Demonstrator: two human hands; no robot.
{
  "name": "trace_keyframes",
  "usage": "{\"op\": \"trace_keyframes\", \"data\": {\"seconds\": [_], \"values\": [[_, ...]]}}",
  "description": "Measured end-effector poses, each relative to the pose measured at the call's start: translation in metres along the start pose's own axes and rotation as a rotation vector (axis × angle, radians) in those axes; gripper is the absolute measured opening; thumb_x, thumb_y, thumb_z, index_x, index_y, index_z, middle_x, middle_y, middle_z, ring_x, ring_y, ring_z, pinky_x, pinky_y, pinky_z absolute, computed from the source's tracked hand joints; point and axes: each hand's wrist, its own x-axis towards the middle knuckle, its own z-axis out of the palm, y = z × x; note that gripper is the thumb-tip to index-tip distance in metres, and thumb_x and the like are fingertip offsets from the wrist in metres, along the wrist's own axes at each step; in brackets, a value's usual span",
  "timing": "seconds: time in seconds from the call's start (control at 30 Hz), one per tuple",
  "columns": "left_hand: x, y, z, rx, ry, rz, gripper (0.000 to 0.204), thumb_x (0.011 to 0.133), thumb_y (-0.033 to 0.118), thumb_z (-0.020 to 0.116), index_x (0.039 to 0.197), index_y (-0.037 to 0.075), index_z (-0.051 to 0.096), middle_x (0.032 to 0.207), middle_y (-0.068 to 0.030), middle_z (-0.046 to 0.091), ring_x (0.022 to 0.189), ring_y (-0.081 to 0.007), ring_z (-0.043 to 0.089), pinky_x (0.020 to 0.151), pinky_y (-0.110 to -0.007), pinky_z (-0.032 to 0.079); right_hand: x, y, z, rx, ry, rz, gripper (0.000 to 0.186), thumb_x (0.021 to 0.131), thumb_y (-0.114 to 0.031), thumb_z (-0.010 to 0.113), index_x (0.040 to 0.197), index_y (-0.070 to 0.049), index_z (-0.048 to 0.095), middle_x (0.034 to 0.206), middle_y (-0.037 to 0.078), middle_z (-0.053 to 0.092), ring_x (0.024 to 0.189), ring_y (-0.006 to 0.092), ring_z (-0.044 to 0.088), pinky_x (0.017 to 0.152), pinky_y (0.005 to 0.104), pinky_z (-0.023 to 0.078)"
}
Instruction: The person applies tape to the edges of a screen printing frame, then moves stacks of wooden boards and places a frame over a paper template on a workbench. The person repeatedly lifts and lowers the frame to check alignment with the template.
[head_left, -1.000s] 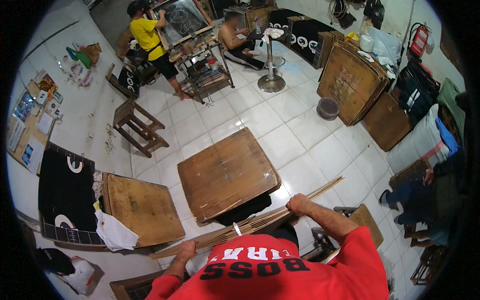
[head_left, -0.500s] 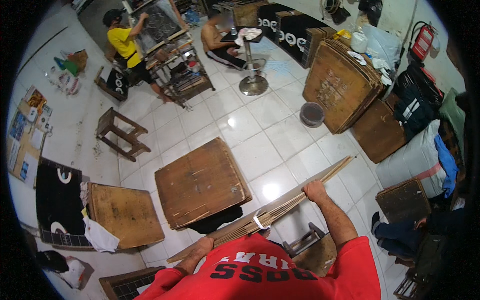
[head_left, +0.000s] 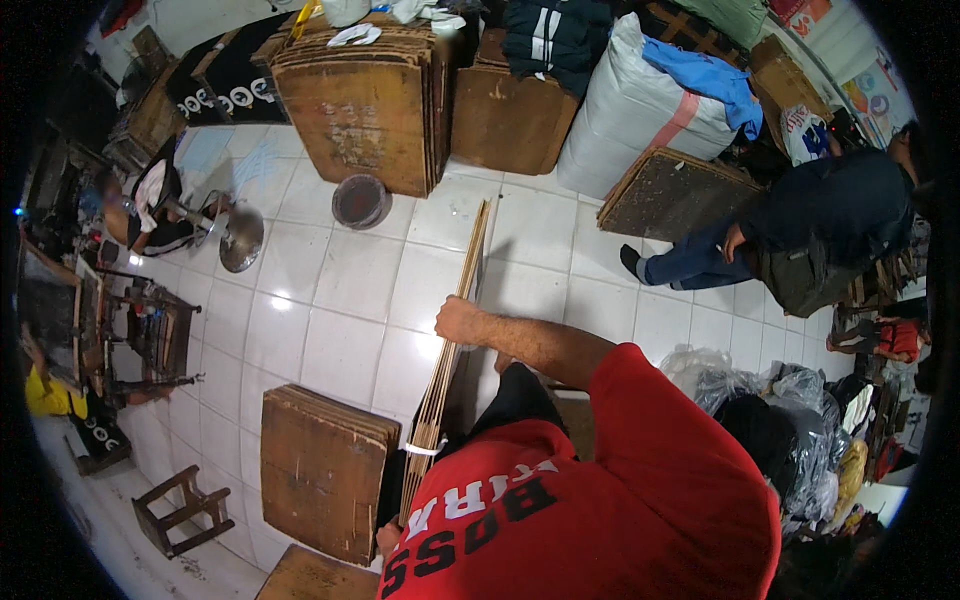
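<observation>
A bundle of thin wooden boards (head_left: 436,385), seen on edge, slants from close to my body toward the floor ahead. My right hand (head_left: 462,320) is closed over the top edges of the bundle, about midway along it. Lower in the picture, my left hand (head_left: 388,538) is at the bundle's near end; my shirt hides most of it, but its fingers appear wrapped round the boards. A white band (head_left: 425,450) crosses the boards between my hands. Left of the bundle lies a stack of brown boards (head_left: 322,470) on the floor.
Ahead lean large wooden boards (head_left: 350,120), near a round dark tub (head_left: 361,201) and a white bale (head_left: 625,110). To the right sits a person in dark clothing (head_left: 825,225). Plastic-wrapped bundles (head_left: 790,410) lie behind them. A wooden stool (head_left: 182,510) stands at left.
My view and body have turned to the right, bringing the bale and seated person nearer the middle. The boards have swung round with me, both hands still on them.
</observation>
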Motion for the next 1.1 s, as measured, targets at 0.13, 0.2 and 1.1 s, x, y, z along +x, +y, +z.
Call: {"op": "trace_keyframes", "data": {"seconds": [0.13,0.2,1.1], "values": [[0.018,0.046,-0.008,0.092,0.009,-0.004,0.046,0.085,0.041,0.060,0.127,0.024,0.069,0.089,-0.0221,0.072,0.087,-0.0416,0.071,0.075,-0.053,0.057,-0.022,0.052,0.004,0.010,0.010,-0.046,0.015,0.085,-0.020,0.065,0.084,-0.013,0.078,0.089,0.006,0.077,0.087,0.0242,0.074,0.067,0.0422,0.056],[0.035,0.083,-0.023,0.090,-0.009,-0.011,0.046,0.085,0.040,0.060,0.127,0.023,0.069,0.089,-0.0220,0.072,0.087,-0.0415,0.071,0.074,-0.053,0.057,-0.046,0.088,0.012,0.038,0.015,-0.012,0.015,0.084,-0.019,0.065,0.082,-0.012,0.078,0.086,0.007,0.076,0.085,0.0252,0.073,0.065,0.0446,0.057],[0.214,0.508,-0.312,0.669,-0.054,0.502,0.021,0.077,0.019,0.067,0.098,0.014,0.067,0.084,-0.0194,0.072,0.083,-0.0410,0.071,0.070,-0.051,0.057,-0.318,0.309,0.153,0.417,0.039,0.777,0.010,0.084,-0.017,0.066,0.079,-0.014,0.074,0.086,0.009,0.074,0.089,0.0270,0.072,0.082,0.0448,0.052]]}}
